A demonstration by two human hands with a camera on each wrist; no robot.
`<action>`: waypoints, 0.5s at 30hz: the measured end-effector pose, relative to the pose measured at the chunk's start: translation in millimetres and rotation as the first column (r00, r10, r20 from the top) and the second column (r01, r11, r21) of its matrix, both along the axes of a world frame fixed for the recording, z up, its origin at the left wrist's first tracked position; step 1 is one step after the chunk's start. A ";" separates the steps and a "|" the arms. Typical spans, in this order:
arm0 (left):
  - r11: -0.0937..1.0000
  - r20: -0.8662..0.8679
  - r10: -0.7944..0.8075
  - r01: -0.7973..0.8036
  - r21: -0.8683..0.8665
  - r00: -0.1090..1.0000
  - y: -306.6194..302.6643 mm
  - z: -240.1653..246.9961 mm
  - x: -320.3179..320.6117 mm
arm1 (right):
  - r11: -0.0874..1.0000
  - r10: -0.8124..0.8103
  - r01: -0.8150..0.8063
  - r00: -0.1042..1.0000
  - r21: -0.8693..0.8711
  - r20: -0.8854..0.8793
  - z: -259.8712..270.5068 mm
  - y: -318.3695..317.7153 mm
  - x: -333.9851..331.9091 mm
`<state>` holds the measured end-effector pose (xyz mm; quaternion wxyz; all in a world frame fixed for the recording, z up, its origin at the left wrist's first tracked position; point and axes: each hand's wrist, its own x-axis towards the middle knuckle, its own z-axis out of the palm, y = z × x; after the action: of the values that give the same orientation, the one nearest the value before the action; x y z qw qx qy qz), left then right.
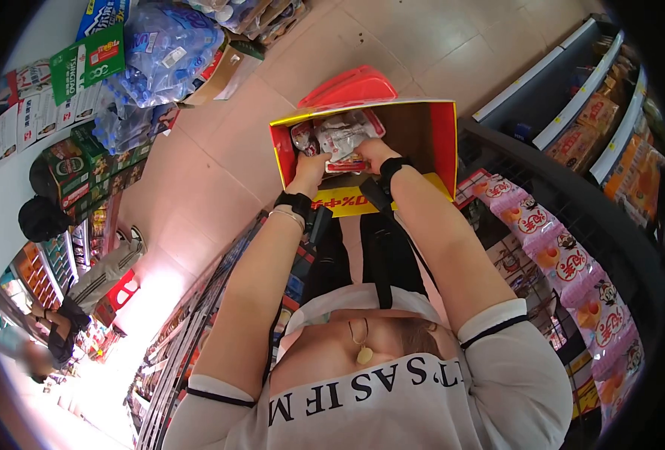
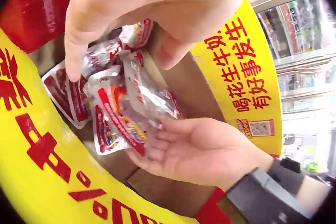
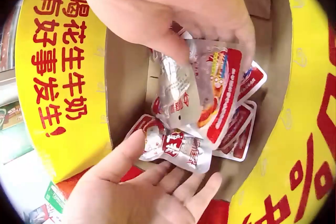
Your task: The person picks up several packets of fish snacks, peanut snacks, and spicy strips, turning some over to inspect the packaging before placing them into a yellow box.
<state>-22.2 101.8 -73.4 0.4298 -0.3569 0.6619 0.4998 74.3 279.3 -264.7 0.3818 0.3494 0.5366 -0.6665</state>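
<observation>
Both hands are inside an open cardboard box with red sides and yellow flaps. Several shiny silver-and-red snack packets lie heaped at its left end in the head view. My right hand grips some of these; in the right wrist view its thumb and fingers sit either side of a clear-fronted packet with a red edge. My left hand has its fingers spread beside the heap, by a silver packet with a red label. The left wrist view shows its fingers over a dark red packet.
A red plastic item is on the tiled floor beyond the box. Shelves of packaged food stand right, with hanging pink snack bags nearer. Bottled water packs and cartons are at left. Another person is at far left.
</observation>
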 end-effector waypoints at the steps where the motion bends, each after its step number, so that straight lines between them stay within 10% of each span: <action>1: 0.997 0.041 -0.067 0.066 0.031 0.997 -4.1 -5.5 1.6 | 0.978 0.207 -0.206 0.930 0.034 -0.303 -61.8 -16.1 -0.5; 2: 0.989 0.080 -0.135 0.130 0.065 0.988 -6.5 -6.8 3.0 | 0.978 0.205 -0.203 0.929 0.040 -0.307 -0.6 1.5 3.0; 4: 0.995 0.034 -0.052 0.049 0.085 0.998 -2.0 21.9 4.0 | 0.980 -0.088 0.016 0.929 0.198 0.359 133.5 -20.6 -65.9; 5: 0.990 0.016 -0.026 0.024 0.142 1.000 -3.1 35.1 3.3 | 0.979 -0.094 0.023 0.933 0.202 0.348 121.9 -16.1 -55.8; 7: 0.979 -0.042 -0.001 0.010 0.202 0.999 -5.7 66.6 2.6 | 0.960 0.245 -0.176 0.902 0.216 -0.355 109.4 -3.7 -36.9; 8: 0.977 -0.057 -0.009 0.021 0.210 0.998 -10.3 79.7 4.1 | 0.960 0.241 -0.165 0.899 0.227 -0.366 121.0 -3.8 -39.0; 10: 0.953 -0.081 -0.038 0.061 0.298 0.996 -26.0 102.4 6.6 | 0.937 -0.350 0.349 0.931 0.025 0.102 228.4 -14.3 -59.8; 15: 0.895 -0.238 -0.146 0.231 0.382 0.960 -87.5 143.6 19.8 | 0.895 -0.446 0.442 0.890 -0.060 -0.097 281.2 -18.4 -15.4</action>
<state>-2.5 14.2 70.2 0.4711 -0.1409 0.6157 0.6157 58.9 260.9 16.5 0.1960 0.4190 0.4502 -0.7638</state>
